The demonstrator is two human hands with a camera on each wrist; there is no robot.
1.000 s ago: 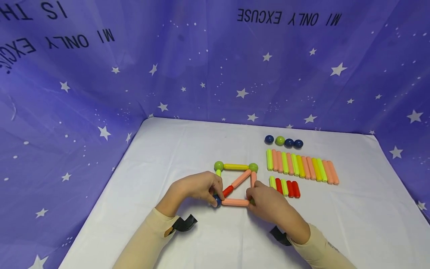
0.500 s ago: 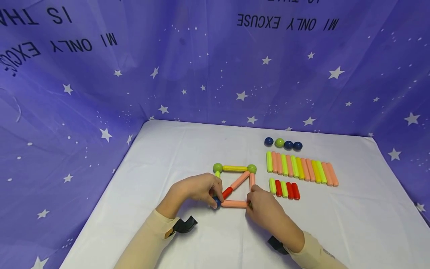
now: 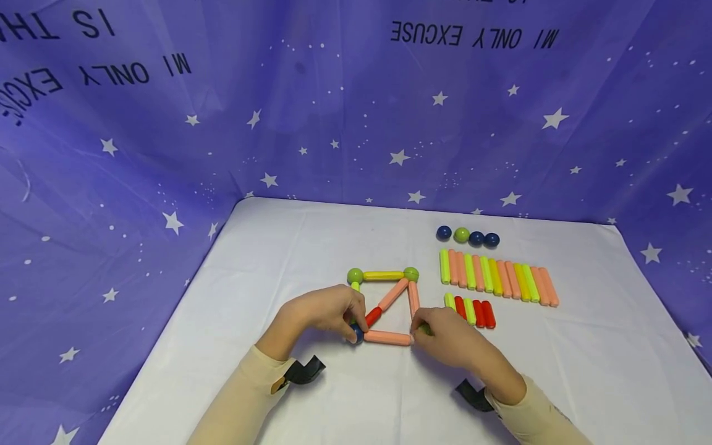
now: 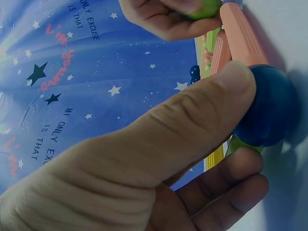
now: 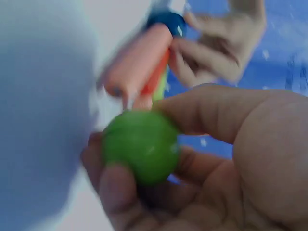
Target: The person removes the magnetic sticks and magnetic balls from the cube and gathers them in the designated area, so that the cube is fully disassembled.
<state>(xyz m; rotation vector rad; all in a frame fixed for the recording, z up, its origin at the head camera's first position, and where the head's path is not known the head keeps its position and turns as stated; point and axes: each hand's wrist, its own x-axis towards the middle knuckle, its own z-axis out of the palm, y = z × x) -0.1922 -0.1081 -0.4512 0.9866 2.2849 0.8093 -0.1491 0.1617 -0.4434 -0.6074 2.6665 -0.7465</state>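
My left hand pinches a dark blue ball at the near left corner of a flat stick-and-ball figure. In my right hand a green ball is gripped, apart from the free end of the near salmon stick. A yellow stick joins the far left green ball and the far right green ball. From the blue corner a short red stick and a salmon stick form a diagonal. Another salmon stick runs down the right side; the left lime stick is partly hidden.
To the right lie a row of long sticks and a row of short red and lime sticks. Several loose balls stand behind them. A purple star-patterned cloth walls the white table.
The right hand has shifted slightly right, drawing the green ball off the near salmon stick's end. The figure has moved a little left. The left hand stays at the blue ball.
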